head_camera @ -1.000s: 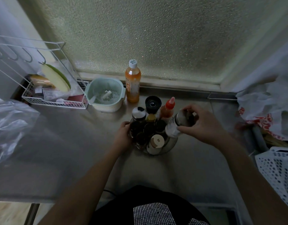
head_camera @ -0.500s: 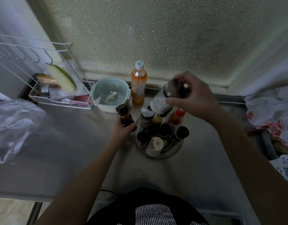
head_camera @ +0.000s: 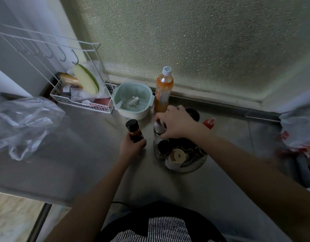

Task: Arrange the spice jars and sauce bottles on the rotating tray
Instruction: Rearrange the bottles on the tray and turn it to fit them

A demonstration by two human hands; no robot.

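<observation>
Stretching across most of the view, the grey counter runs up to a frosted window at the back. A wire rack sits at the far left beside a crumpled plastic bag, and a pale green colander stands next to a tall orange bottle by the sill. Nearer the person, the round metal tray holds a tight cluster of dark-capped jars, a lying jar with a tan lid at its front edge and a red-capped bottle behind. The right hand reaches over the tray, fingers curled down round a jar with a pale top at the tray's left side. The left hand is just left of the tray, fingers wrapped round a small black-capped spice jar, held upright and clear of the tray.
</observation>
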